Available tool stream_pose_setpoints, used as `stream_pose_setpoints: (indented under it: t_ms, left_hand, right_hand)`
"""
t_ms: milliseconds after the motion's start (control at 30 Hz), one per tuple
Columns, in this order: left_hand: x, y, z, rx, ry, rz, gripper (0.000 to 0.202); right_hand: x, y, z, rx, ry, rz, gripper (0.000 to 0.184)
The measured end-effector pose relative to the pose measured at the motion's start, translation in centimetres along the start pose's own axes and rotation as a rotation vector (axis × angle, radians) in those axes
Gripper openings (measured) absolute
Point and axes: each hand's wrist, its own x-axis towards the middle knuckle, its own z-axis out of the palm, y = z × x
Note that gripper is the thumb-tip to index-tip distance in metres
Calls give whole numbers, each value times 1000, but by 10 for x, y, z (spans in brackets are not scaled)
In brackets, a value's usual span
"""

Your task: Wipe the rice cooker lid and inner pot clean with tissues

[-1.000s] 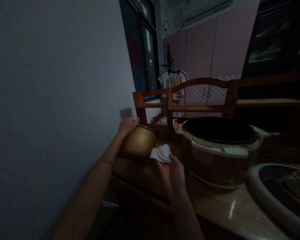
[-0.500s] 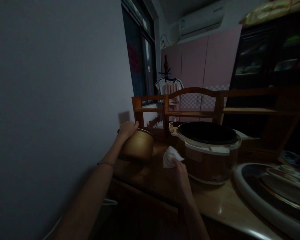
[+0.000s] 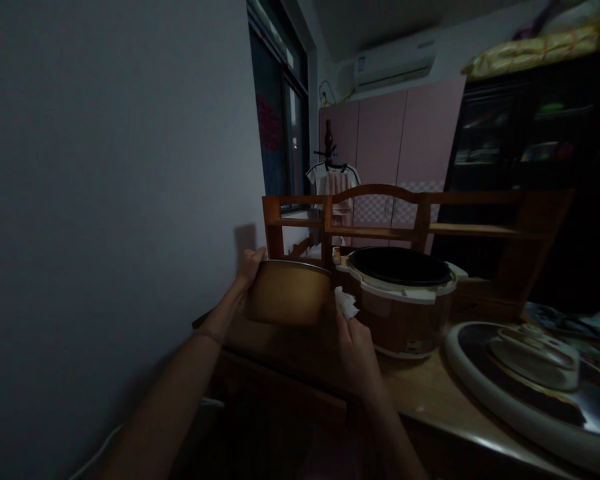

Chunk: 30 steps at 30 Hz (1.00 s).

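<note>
Grips golden round metal pot [image 3: 291, 293] at left edge in left hand [image 3: 251, 268]; pinches crumpled white tissue [image 3: 347, 303] in right hand [image 3: 356, 341], just right of pot

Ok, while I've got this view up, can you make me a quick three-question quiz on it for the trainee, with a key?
1. Multiple choice: what does the right hand hold?
A) a ladle
B) a piece of white cloth or tissue
C) an electric plug

2. True or false: the left hand is on the cooker base, not on the gold pot.

3. Fill in the blank: the large round ____ lies to the right of the cooker base, as the wearer sees it.

Key:
1. B
2. False; it is at the left side of the gold pot's rim.
3. Lid
</note>
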Motion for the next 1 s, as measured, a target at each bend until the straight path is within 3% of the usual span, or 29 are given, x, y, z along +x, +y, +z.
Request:
stream_pose_setpoints:
  t_ms: [233,633,867,1000]
  left_hand:
    - [-4,-8,4,-179,-35,-38,45]
    - [-8,-39,-9,-240,-5,-140,43]
    - [4,-43,-14,-189,-84,-95,46]
    - [12,-30,-18,-158,-175,-37,46]
  right_hand:
    - [-10,-5,3,172,-7,3,13]
    - [-20,-6,40,180,-259,-170,41]
    - [-16,5,62,48,-214,-256,46]
    - [-15,12,68,13,-182,-283,47]
